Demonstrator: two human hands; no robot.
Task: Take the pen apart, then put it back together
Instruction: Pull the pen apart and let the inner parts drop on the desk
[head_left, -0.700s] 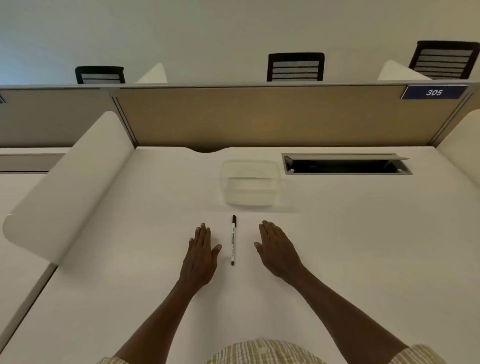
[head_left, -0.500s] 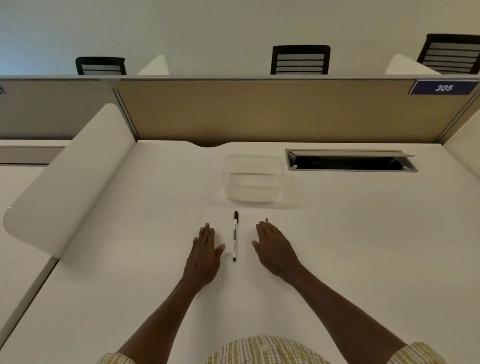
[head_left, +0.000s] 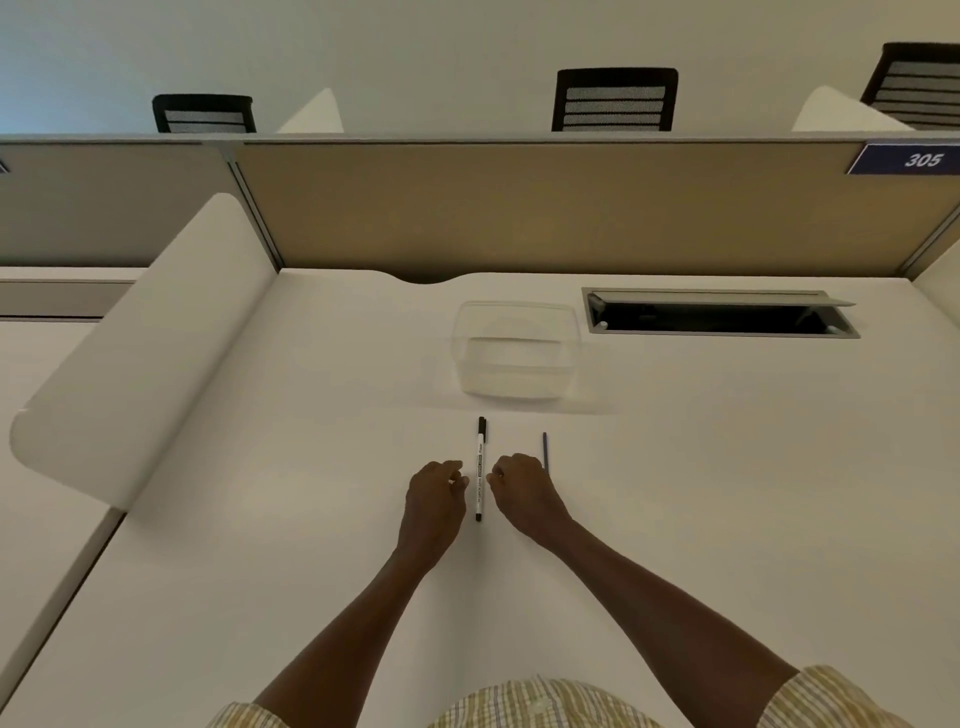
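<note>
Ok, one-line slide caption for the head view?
Both hands, left and right, curl beside a capped pen lying on the white desk.

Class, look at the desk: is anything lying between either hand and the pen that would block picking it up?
Nothing visible does. The pen lies on the desk between the left hand and the right hand, both curled close beside it. A thin rod lies right of the right hand, and the clear container sits beyond the pen.

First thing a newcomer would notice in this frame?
The white pen with its black cap lies lengthwise at mid-desk, with the left hand and right hand curled close on either side of it. Beyond it stands a clear plastic container; a thin dark stick lies past the right hand.
</note>
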